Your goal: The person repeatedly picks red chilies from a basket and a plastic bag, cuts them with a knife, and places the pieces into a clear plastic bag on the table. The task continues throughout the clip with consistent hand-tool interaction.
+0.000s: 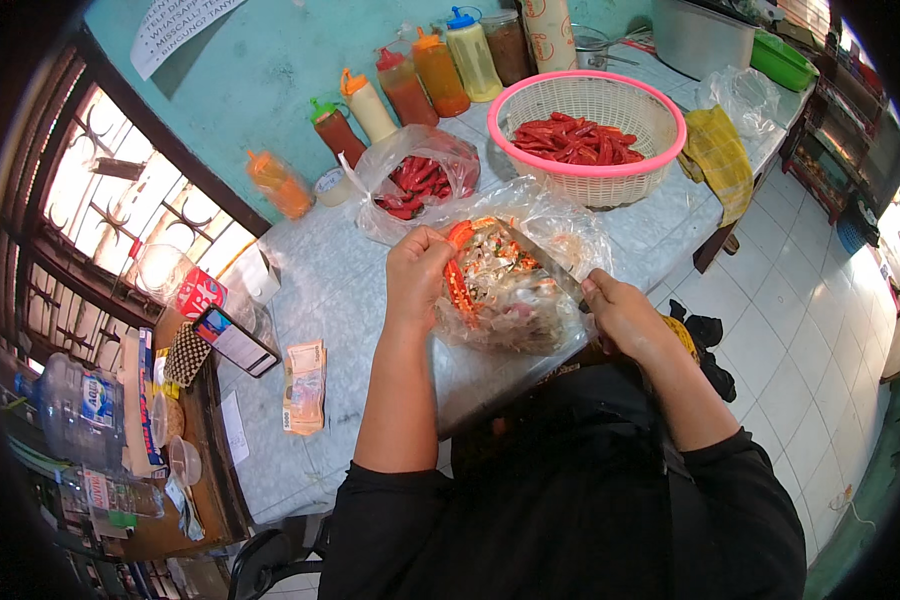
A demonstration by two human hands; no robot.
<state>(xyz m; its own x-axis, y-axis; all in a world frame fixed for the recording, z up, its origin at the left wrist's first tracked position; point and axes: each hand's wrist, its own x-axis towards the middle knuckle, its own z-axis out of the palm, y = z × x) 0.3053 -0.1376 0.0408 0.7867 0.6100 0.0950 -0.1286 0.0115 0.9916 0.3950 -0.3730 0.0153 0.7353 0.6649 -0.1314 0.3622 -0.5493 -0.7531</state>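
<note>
My left hand [418,274] grips a red chilli [459,285] that is split open, its pale seeds showing. My right hand [624,311] holds a knife [541,259] by the handle, its blade slanting up and left over an open clear plastic bag [521,326]. Seeds and chilli scraps lie in that bag, below the chilli. Behind it, a second plastic bag [361,187] holds whole-looking red chillies [420,184]. To its right stands a white plastic basket with a pink rim [586,169], with many red chillies [574,141] inside.
Squeeze bottles [409,94] line the wall. A yellow cloth [720,161] hangs over the table's right edge. Banknotes [304,386] and a phone [236,340] lie on the left of the tiled table [367,375]. Beyond them are a large plastic bottle [169,274] and a water jug [75,405].
</note>
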